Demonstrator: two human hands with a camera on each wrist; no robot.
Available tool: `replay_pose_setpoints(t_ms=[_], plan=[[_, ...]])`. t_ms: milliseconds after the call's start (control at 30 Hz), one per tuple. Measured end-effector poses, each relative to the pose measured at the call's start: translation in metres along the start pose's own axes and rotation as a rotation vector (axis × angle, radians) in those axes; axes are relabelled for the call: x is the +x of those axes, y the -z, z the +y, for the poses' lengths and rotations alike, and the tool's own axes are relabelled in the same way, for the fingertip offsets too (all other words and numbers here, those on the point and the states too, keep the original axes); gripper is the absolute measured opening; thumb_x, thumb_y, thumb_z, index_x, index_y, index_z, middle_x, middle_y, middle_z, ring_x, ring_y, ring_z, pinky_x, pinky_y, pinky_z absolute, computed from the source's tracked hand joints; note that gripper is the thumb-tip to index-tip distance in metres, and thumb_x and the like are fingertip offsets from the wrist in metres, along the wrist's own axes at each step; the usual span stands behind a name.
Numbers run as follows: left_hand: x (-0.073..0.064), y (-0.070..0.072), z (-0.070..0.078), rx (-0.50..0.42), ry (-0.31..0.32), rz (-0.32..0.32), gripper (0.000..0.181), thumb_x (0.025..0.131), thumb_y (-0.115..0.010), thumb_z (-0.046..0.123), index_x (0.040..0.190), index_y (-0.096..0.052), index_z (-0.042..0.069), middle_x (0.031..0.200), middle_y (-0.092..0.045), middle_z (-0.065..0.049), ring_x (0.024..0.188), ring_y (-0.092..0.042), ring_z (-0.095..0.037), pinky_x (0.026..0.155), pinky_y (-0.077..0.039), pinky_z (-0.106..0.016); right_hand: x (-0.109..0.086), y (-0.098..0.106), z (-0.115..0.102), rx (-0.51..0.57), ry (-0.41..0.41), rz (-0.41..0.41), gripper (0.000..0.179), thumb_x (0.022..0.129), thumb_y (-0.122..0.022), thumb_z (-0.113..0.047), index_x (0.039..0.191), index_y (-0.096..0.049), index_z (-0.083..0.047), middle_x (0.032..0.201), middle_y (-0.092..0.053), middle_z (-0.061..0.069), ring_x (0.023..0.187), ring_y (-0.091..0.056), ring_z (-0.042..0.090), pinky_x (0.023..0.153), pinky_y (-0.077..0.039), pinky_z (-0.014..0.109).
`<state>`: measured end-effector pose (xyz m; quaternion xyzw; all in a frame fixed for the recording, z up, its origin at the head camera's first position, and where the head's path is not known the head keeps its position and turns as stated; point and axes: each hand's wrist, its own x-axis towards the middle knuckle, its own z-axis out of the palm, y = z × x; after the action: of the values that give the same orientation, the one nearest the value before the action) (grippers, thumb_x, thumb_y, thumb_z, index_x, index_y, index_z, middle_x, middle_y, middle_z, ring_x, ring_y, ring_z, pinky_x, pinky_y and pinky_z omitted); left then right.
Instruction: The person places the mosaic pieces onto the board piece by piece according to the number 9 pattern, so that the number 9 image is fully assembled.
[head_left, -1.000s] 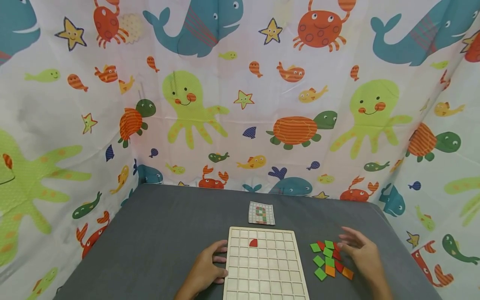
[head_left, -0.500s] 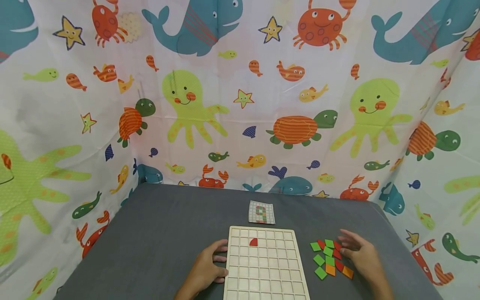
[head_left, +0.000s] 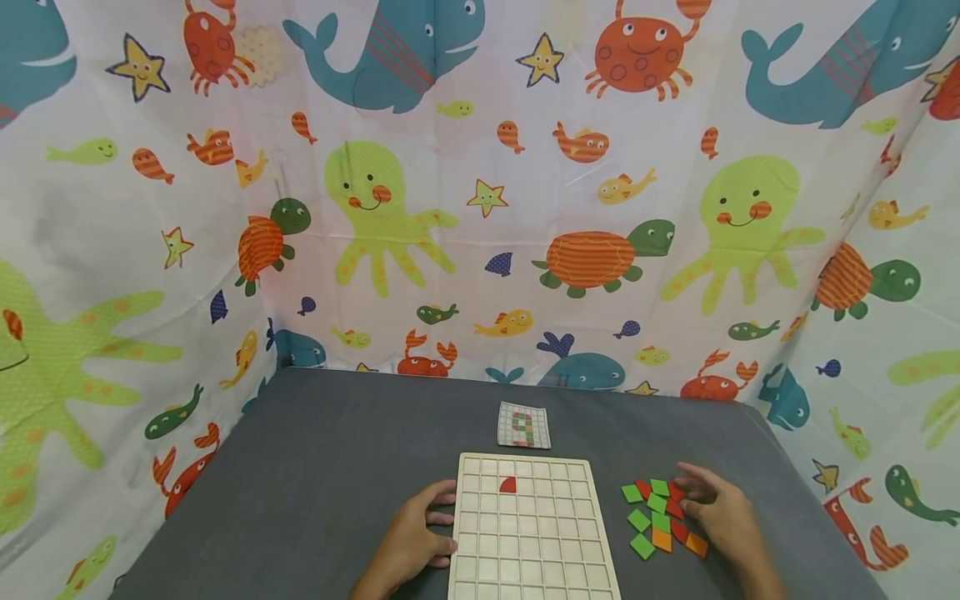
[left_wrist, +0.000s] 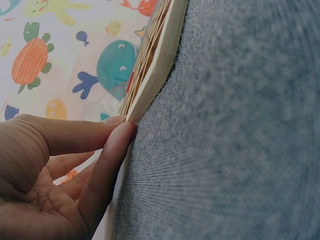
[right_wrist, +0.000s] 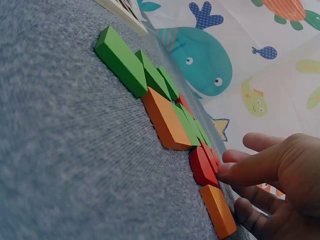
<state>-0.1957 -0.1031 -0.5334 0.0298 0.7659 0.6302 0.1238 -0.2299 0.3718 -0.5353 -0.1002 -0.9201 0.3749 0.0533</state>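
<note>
Board: pale wood (head_left: 540,529), a flat rectangle divided by thin raised ribs into rows of square recesses; it lies in front of me, its near end cut off by the bottom of the head view.
Red piece in the board: one smooth quarter-round (head_left: 508,484), seated in the second row from the far edge, third recess from the left.
My left hand: at the board's left edge (head_left: 411,533), fingers spread and gently bent, fingertips touching the wooden rim.
My right hand: well apart from the left, beyond the loose blocks (head_left: 723,517), fingers loosely curved and parted; the thumb is right by the red ones, and I cannot tell whether it touches them.
Green blocks: squares with thick, crisp sides (right_wrist: 120,62), clustered to the right of the board.
Orange blocks: two thick squares (right_wrist: 167,122) on the near side of that cluster.
Red blocks: rounded along one side (right_wrist: 202,167), mostly along the cluster's side nearest my right hand.
Card: small and printed with a coloured grid (head_left: 522,425), just past the board's far edge.
Surface: grey cloth with a fine, fuzzy grain (head_left: 352,467).
Room: white fabric hangings (head_left: 442,167), softly creased, around the far edge and both sides, printed with whales, crabs, turtles and octopuses.
</note>
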Motion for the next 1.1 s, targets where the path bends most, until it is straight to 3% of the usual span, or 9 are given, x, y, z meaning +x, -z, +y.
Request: replay_pose_setpoints(t_ms=[233, 433, 567, 733, 900, 1100], plan=[[-0.0003, 0.0012, 0.0009, 0.001, -0.018, -0.003, 0.087, 0.075, -0.079, -0.019, 0.154, -0.053, 0.006, 0.143, -0.059, -0.021, 0.111, -0.066, -0.028, 0.060, -0.064, -0.042, -0.0002, 0.0008, -0.0032, -0.034, 0.018, -0.007, 0.056, 0.087, -0.076, 0.009, 0.142, -0.065, 0.000, 0.124, -0.075, 0.020, 0.101, -0.071, 0.033, 0.086, -0.060, 0.054], [-0.0014, 0.0015, 0.0019, 0.007, -0.025, -0.008, 0.086, 0.076, -0.080, -0.019, 0.154, -0.053, 0.006, 0.144, -0.059, -0.021, 0.111, -0.066, -0.028, 0.060, -0.064, -0.042, 0.0000, 0.0007, -0.0018, -0.040, 0.006, -0.002, 0.056, 0.087, -0.077, 0.008, 0.141, -0.065, 0.000, 0.119, -0.077, 0.019, 0.088, -0.069, 0.022, 0.079, -0.059, 0.043], [-0.0016, 0.0010, 0.0012, 0.005, -0.018, -0.010, 0.087, 0.076, -0.080, -0.019, 0.154, -0.053, 0.007, 0.144, -0.059, -0.020, 0.111, -0.066, -0.028, 0.060, -0.065, -0.042, -0.0013, 0.0008, -0.0027, -0.038, 0.003, -0.021, 0.057, 0.087, -0.076, 0.008, 0.142, -0.065, -0.001, 0.126, -0.075, 0.020, 0.090, -0.069, 0.021, 0.075, -0.057, 0.036], [-0.0017, 0.0006, 0.0013, 0.005, -0.014, -0.005, 0.087, 0.076, -0.080, -0.019, 0.154, -0.053, 0.007, 0.143, -0.060, -0.020, 0.111, -0.066, -0.027, 0.060, -0.064, -0.041, -0.0028, 0.0011, -0.0043, -0.033, 0.006, -0.028, 0.055, 0.088, -0.075, 0.008, 0.141, -0.066, -0.001, 0.120, -0.077, 0.019, 0.088, -0.068, 0.020, 0.070, -0.055, 0.029], [-0.0016, 0.0003, 0.0011, 0.002, -0.011, -0.003, 0.087, 0.076, -0.080, -0.019, 0.154, -0.053, 0.007, 0.143, -0.060, -0.020, 0.111, -0.066, -0.027, 0.060, -0.064, -0.041, -0.0019, 0.0025, -0.0021, -0.040, 0.024, -0.017, 0.054, 0.087, -0.077, 0.007, 0.140, -0.065, 0.000, 0.113, -0.075, 0.021, 0.085, -0.069, 0.021, 0.066, -0.056, 0.030], [-0.0019, -0.0001, 0.0016, 0.003, -0.011, 0.001, 0.087, 0.075, -0.080, -0.020, 0.154, -0.053, 0.007, 0.143, -0.060, -0.020, 0.111, -0.066, -0.027, 0.060, -0.064, -0.041, -0.0009, 0.0036, -0.0001, -0.049, 0.011, -0.045, 0.047, 0.088, -0.080, 0.001, 0.134, -0.071, -0.003, 0.119, -0.075, 0.019, 0.088, -0.068, 0.021, 0.070, -0.058, 0.034]])
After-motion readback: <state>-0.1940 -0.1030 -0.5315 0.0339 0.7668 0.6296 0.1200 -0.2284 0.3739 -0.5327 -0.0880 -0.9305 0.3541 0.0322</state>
